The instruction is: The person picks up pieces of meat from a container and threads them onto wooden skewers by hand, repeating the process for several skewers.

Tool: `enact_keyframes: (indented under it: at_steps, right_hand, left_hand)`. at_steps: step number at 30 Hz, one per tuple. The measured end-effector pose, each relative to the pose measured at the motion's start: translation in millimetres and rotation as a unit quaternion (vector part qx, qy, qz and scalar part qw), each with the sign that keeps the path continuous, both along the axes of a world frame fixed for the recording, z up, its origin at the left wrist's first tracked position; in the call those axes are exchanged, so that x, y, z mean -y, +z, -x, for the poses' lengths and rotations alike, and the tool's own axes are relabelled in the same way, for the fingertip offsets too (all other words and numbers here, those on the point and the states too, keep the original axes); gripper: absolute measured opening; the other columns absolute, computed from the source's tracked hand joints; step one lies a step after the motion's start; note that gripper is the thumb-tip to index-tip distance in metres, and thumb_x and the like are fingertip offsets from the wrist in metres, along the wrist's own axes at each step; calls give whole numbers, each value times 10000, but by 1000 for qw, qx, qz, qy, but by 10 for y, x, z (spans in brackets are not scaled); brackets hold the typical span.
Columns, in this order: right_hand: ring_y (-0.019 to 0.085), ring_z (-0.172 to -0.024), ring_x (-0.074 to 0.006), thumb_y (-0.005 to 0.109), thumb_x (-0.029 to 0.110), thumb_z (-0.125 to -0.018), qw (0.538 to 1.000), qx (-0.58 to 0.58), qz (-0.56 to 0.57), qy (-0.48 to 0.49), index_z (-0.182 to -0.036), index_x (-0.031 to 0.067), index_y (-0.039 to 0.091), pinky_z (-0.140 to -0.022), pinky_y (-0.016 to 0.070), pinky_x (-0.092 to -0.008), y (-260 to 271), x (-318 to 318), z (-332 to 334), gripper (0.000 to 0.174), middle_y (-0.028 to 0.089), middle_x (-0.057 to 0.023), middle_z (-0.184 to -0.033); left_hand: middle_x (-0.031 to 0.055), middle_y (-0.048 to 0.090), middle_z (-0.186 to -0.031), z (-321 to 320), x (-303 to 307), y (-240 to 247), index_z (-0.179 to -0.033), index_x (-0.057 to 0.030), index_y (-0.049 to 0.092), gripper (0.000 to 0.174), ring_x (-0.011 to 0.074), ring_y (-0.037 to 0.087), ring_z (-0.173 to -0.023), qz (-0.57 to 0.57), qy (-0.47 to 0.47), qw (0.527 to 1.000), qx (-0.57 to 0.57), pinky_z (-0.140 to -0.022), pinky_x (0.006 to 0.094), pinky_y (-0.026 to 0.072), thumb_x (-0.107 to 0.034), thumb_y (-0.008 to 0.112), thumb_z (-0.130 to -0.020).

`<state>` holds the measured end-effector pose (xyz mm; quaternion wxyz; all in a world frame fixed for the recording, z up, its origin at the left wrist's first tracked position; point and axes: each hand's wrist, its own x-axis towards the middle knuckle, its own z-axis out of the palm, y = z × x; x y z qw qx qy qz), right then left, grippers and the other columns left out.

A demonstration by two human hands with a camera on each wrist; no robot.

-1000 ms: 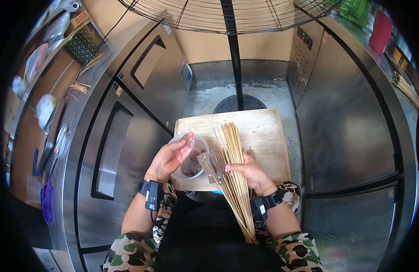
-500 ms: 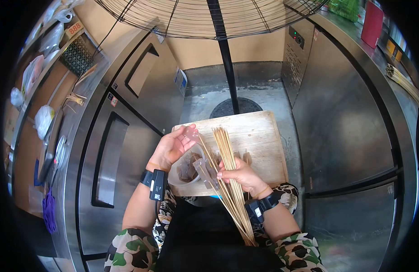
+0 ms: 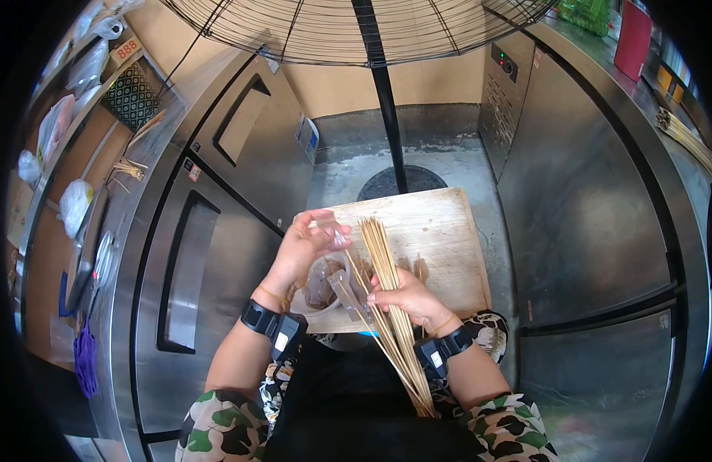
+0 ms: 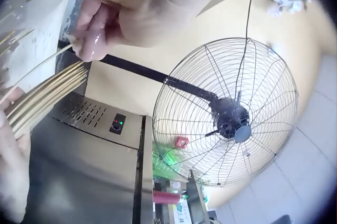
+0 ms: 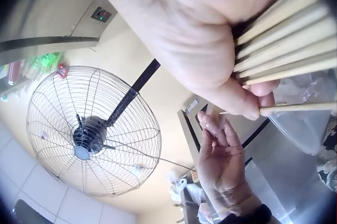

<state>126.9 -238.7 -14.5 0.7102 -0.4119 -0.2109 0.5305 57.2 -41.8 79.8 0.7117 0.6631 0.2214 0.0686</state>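
My left hand pinches a thin, wet, translucent pinkish-brown slice over the plastic tub's far side. With my right hand I grip a thick bundle of bamboo skewers. Between thumb and forefinger of that hand, a single skewer sticks out apart from the bundle, its tip right at the slice. Threaded slices hang on skewers beside the right thumb. Below the left hand, the clear tub contains more of these slices.
Under the tub lies a wooden board, with a few slices behind the right hand. A large wire-caged fan stands ahead. Steel cabinets flank both sides; another skewer bundle lies on the right counter.
The left hand has lifted the slice from above the tub towards the skewer tip and turned palm-down over it. The single skewer has come out from the bundle towards the slice.
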Motion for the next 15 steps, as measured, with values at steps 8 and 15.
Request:
enact_keyframes:
  at_steps: [8,15]
  right_hand:
    - [531,-597,-79,678,-5,-757,1000,27,3,0,-940,39,493,-534,428,-198,43,6,27,265,577,-40,-754]
    - [530,-596,-82,673,-9,-753,1000,25,-7,3,-946,35,490,-536,428,-204,91,25,30,270,579,-41,-741]
  left_hand:
    - [119,642,-1062,-73,-59,-264,-1306,-75,421,398,131,606,-895,-129,74,985,84,-798,278,504,-21,472,-915]
    - [99,643,-1039,-42,-142,-355,-1136,-41,556,228,124,611,-889,94,47,994,-28,-769,249,502,-61,463,-928]
